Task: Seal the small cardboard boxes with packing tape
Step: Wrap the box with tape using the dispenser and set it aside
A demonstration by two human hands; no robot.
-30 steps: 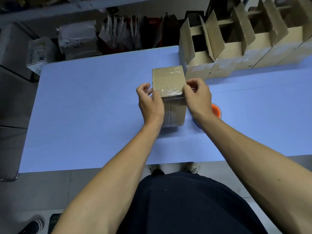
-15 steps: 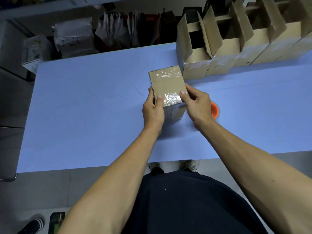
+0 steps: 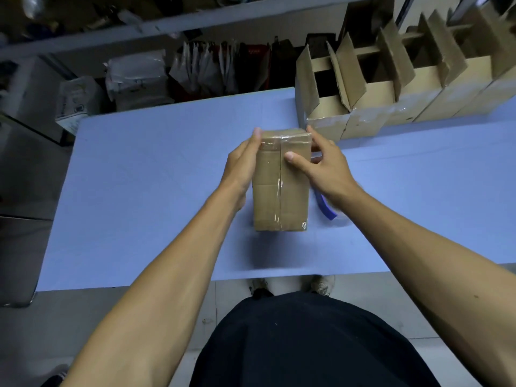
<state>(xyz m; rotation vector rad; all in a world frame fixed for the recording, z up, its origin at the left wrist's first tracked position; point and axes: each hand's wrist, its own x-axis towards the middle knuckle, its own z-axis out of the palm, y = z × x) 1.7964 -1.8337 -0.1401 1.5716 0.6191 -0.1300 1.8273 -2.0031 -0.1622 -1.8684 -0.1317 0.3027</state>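
Observation:
A small brown cardboard box (image 3: 279,196) is held between my two hands over the blue table (image 3: 139,191). Its long face is turned up toward me, with clear tape along the centre seam and across the far end. My left hand (image 3: 240,166) lies flat against the box's left side, fingers straight and reaching the far corner. My right hand (image 3: 326,169) grips the right side, with the thumb pressed on the upper face and the fingers round the far right edge. A blue part of the tape dispenser (image 3: 325,208) shows on the table under my right wrist.
A row of several open cardboard boxes (image 3: 371,107) with raised flaps stands at the back right of the table. Bags and parcels (image 3: 139,79) are stacked on the floor beyond the far edge. Bare table surface stretches to the left.
The box has been turned so its long seamed face points up at me. My hands shifted from its near end to its sides. The orange tape roll is now hidden by my right wrist.

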